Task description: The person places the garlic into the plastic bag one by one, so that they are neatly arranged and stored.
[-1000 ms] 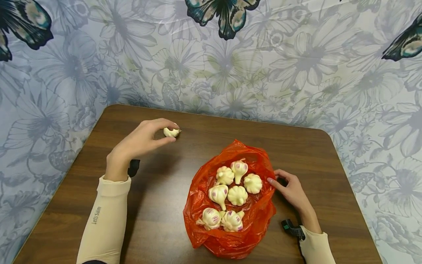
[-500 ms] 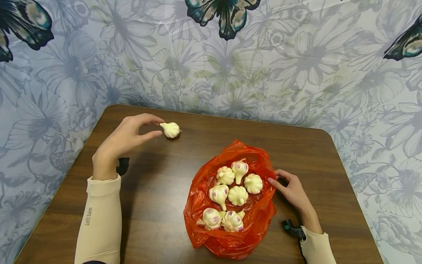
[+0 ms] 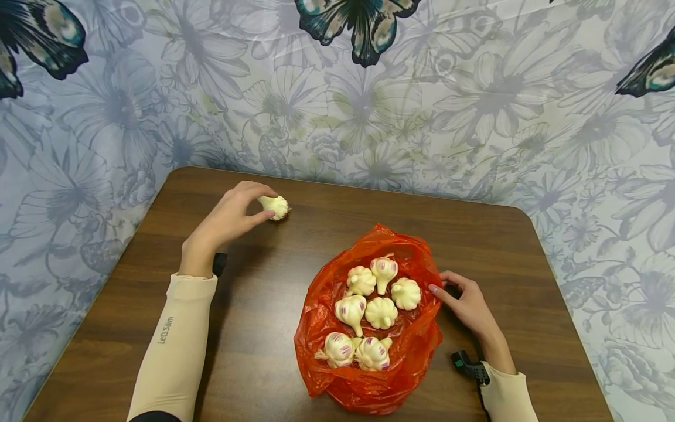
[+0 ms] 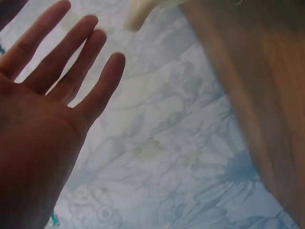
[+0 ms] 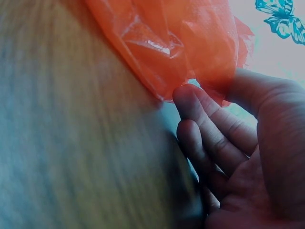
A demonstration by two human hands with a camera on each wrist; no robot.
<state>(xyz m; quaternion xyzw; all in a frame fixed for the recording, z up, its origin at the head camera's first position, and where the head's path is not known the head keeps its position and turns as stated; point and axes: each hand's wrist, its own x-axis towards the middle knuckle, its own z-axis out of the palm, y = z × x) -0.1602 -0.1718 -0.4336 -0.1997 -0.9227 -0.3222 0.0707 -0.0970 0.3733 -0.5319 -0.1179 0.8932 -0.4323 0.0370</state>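
Note:
A lone garlic bulb (image 3: 276, 208) lies near the table's far left edge. My left hand (image 3: 230, 215) is at its stem end, thumb and fingers spread either side of it and overlapping it in the head view. In the left wrist view the fingers (image 4: 78, 62) are straight and apart, with the bulb's stem (image 4: 138, 15) at the top edge. My right hand (image 3: 470, 308) pinches the right rim of a red plastic bag (image 3: 369, 391) between thumb and fingers. Inside the opened bag sit several garlic bulbs (image 3: 381, 313), some with purple streaks.
Everything stands on a brown wooden table (image 3: 253, 351) with rounded far corners. Behind it hangs a pale floral cloth (image 3: 369, 123) with dark butterflies. A black strap (image 3: 469, 368) is on the right wrist.
My left hand drew back leftward off the lone garlic bulb, leaving it on the table, then came right again to the bulb. The right hand and bag stayed put.

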